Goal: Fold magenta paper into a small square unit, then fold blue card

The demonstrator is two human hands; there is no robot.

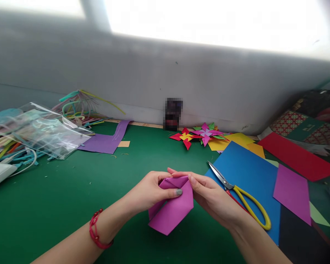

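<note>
Both hands pinch a partly folded magenta paper [172, 211] above the green table [57, 205]. My left hand [148, 190] grips its upper left corner, thumb pressed on the top fold. My right hand [211, 198] holds the upper right edge, fingers curled over the crease. The lower part of the paper hangs down toward me, just over the table.
Yellow-handled scissors [242, 196] lie on a blue sheet [250, 176] beside my right hand. Purple [291, 192], red [297, 156] and yellow [236, 141] sheets lie to the right. Folded paper stars [199, 135] sit by the wall. A clear bag [41, 130] and coloured straws [79, 106] lie at left.
</note>
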